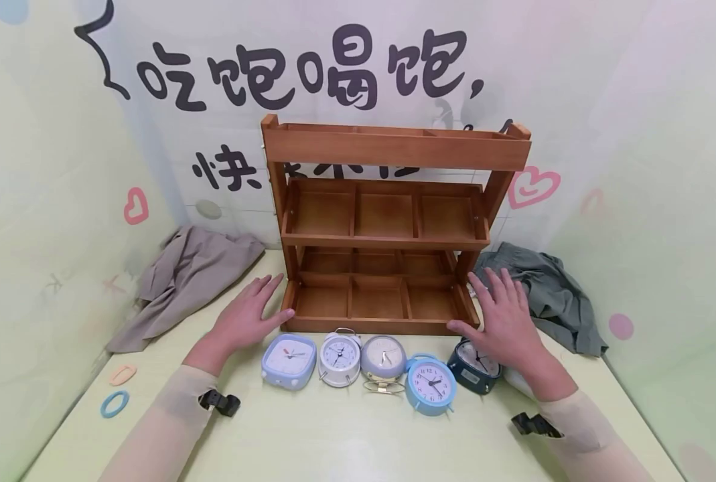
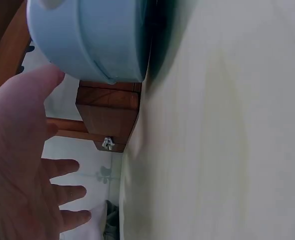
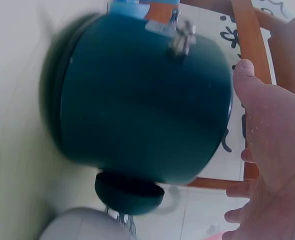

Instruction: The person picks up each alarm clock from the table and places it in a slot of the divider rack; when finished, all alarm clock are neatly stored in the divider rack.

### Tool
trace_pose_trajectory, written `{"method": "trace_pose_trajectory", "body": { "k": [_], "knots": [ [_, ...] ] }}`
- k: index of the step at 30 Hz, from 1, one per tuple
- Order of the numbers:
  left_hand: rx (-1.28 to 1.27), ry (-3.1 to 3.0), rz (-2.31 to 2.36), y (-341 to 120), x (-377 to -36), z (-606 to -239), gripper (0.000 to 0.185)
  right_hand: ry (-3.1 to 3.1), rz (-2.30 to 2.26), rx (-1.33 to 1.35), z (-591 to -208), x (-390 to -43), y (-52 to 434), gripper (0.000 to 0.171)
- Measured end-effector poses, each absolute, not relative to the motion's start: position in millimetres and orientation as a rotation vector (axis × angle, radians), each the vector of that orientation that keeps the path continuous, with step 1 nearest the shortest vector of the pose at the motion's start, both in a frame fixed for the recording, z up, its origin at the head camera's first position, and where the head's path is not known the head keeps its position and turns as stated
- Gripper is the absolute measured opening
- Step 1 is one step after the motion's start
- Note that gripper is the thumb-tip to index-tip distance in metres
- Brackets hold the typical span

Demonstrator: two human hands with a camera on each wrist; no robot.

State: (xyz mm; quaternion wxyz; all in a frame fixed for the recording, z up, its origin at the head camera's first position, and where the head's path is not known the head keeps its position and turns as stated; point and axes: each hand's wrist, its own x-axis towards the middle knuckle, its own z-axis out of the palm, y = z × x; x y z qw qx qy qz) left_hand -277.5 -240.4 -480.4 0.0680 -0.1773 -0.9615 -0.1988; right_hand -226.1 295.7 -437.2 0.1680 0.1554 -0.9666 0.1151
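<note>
A three-tier wooden shelf (image 1: pixel 388 231) with empty compartments stands at the back of the table. Along its front lie several small alarm clocks: a pale blue square clock (image 1: pixel 289 361), a white round clock (image 1: pixel 341 356), a grey clock (image 1: pixel 384 358), a light blue round clock (image 1: pixel 430 385) and a dark teal clock (image 1: pixel 475 367). My left hand (image 1: pixel 246 318) lies open beside the shelf's lower left corner, holding nothing. My right hand (image 1: pixel 502 318) hovers open at the lower right corner, over the dark teal clock (image 3: pixel 142 100). The pale blue clock (image 2: pixel 92 37) fills the top of the left wrist view.
A beige cloth (image 1: pixel 183 281) lies crumpled at the left of the shelf, a grey-green cloth (image 1: pixel 547 294) at the right. Two small rings (image 1: pixel 116 391) lie near the left table edge. Walls close in the table on three sides.
</note>
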Motion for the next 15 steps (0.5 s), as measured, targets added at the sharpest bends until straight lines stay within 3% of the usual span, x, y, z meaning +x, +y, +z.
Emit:
{"method": "trace_pose_trajectory", "body": {
  "k": [15],
  "knots": [
    [-0.607, -2.949, -0.931, -255.9, -285.5, -500.1, 0.092, -2.785, 0.523, 0.589, -437.1, -217.8, 256.0, 0.11]
  ]
}}
